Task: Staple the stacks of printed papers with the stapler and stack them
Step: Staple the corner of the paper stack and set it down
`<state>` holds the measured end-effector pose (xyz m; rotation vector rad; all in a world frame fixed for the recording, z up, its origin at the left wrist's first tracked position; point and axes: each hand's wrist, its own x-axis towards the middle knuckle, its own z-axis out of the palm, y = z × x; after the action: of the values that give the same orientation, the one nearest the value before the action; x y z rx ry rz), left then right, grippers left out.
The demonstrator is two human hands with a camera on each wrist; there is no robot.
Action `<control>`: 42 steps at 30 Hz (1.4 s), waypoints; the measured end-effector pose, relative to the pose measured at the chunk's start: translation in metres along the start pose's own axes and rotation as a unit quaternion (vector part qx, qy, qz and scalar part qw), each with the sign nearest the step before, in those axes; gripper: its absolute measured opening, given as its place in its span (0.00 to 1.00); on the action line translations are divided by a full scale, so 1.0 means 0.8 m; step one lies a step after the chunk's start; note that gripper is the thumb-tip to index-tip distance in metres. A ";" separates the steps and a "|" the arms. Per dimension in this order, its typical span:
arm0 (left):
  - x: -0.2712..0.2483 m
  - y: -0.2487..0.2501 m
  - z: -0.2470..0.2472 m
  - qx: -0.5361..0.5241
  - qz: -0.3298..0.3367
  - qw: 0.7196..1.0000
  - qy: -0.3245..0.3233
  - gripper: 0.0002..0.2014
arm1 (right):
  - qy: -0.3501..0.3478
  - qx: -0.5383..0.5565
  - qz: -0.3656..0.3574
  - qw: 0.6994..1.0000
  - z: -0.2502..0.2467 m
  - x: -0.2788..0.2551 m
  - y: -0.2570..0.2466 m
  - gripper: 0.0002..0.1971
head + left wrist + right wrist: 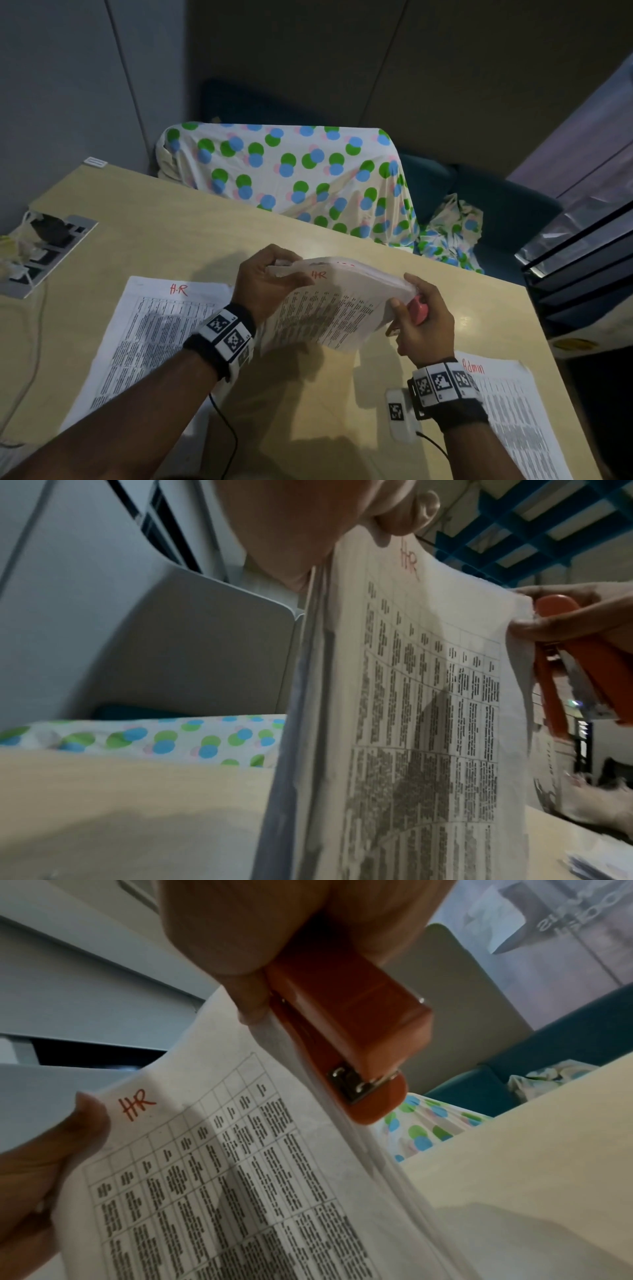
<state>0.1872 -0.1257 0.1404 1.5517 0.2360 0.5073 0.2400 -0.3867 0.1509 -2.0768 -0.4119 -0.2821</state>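
I hold a stack of printed papers marked "HR" in red above the table. My left hand pinches its top left corner, thumb on the front sheet. My right hand grips a red-orange stapler at the stack's top right corner, and its thumb presses the sheets there. The right wrist view shows the stapler beside the stack's edge, its metal nose clear of the paper. The left wrist view shows the stack edge-on and the stapler behind its far corner.
Another "HR" paper stack lies flat on the wooden table at the left. An "Admin" stack lies at the right front. A socket panel with cables sits at the far left. A dotted cloth covers a chair behind the table.
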 end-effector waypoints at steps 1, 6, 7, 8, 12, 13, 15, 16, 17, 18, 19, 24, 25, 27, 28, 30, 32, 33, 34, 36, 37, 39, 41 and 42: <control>0.000 -0.003 -0.001 -0.016 -0.012 1.000 0.005 0.18 | -0.012 -0.003 0.015 1.000 -0.001 0.002 -0.002 0.25; -0.004 -0.011 -0.005 -0.006 -0.045 0.999 0.001 0.17 | -0.044 -0.001 0.003 0.999 0.001 0.003 -0.006 0.22; -0.004 -0.012 -0.005 -0.009 -0.051 0.999 -0.005 0.18 | -0.040 0.003 0.012 0.999 0.001 0.003 -0.003 0.20; -0.005 -0.013 -0.004 -0.018 -0.060 0.998 -0.009 0.19 | -0.036 0.015 0.027 0.999 0.001 0.002 -0.001 0.18; -0.011 -0.012 -0.002 0.024 -0.076 0.996 -0.047 0.25 | -0.036 0.034 0.061 0.997 -0.001 0.003 0.005 0.13; -0.015 -0.012 0.000 0.041 -0.077 0.995 -0.056 0.27 | -0.039 0.030 0.060 0.997 -0.001 0.003 0.005 0.13; -0.023 -0.011 0.004 0.050 -0.083 0.995 -0.038 0.30 | -0.043 0.019 0.042 0.998 -0.001 0.004 0.001 0.14; -0.023 -0.010 0.008 0.050 -0.084 0.995 -0.008 0.27 | -0.043 0.013 0.032 0.998 0.000 0.004 -0.002 0.14; -0.023 -0.011 0.011 0.047 -0.084 0.995 0.025 0.24 | -0.039 0.010 0.024 0.999 0.000 0.004 -0.006 0.15; -0.021 -0.012 0.015 0.043 -0.086 0.994 0.048 0.21 | -0.032 0.010 0.022 0.999 -0.001 0.004 -0.008 0.16; -0.020 -0.013 0.019 0.036 -0.088 0.994 0.060 0.18 | -0.023 0.012 0.024 0.999 -0.002 0.004 -0.009 0.16; -0.026 -0.030 0.022 0.042 -0.098 0.992 0.064 0.18 | -0.038 -0.022 0.045 0.998 -0.003 -0.001 -0.005 0.15; -0.027 -0.031 0.021 0.037 -0.102 0.992 0.064 0.17 | -0.040 -0.027 0.052 0.997 -0.003 -0.003 -0.002 0.16; -0.029 -0.030 0.018 0.011 -0.101 0.993 0.053 0.20 | -0.033 -0.024 0.065 0.997 -0.004 -0.007 0.003 0.18; -0.031 -0.031 0.016 0.006 -0.088 0.995 0.040 0.24 | -0.030 -0.018 0.072 0.997 -0.004 -0.009 0.005 0.18; -0.038 -0.035 0.012 0.027 -0.035 0.999 0.009 0.33 | -0.030 -0.015 0.074 0.997 -0.006 -0.011 0.006 0.17; -0.046 -0.044 0.009 0.055 -0.003 0.998 -0.029 0.43 | -0.031 -0.021 0.070 0.997 -0.008 -0.011 0.006 0.17; -0.049 -0.049 0.008 0.065 0.000 0.997 -0.040 0.47 | -0.034 -0.027 0.069 0.997 -0.009 -0.011 0.007 0.17; -0.052 -0.054 0.007 0.072 0.004 0.996 -0.044 0.49 | -0.036 -0.031 0.069 0.996 -0.009 -0.011 0.006 0.17; -0.056 -0.056 0.009 0.067 0.006 0.997 -0.044 0.49 | -0.037 -0.031 0.067 0.997 -0.010 -0.011 0.002 0.17; -0.057 -0.056 0.010 0.058 0.006 0.998 -0.036 0.47 | -0.035 -0.030 0.068 0.997 -0.010 -0.010 0.001 0.16; -0.058 -0.053 0.014 0.043 0.008 0.999 -0.015 0.40 | -0.032 -0.032 0.077 0.996 -0.009 -0.010 -0.001 0.16; -0.059 -0.055 0.016 0.041 0.027 0.999 -0.006 0.32 | -0.034 -0.039 0.090 0.995 -0.009 -0.010 0.000 0.17; -0.061 -0.056 0.016 0.036 0.038 0.999 -0.004 0.29 | -0.035 -0.043 0.095 0.994 -0.010 -0.011 0.002 0.16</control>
<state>0.1577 -0.1563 0.0882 1.6374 0.1906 0.5573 0.2326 -0.3959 0.1507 -2.1978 -0.2442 -0.1161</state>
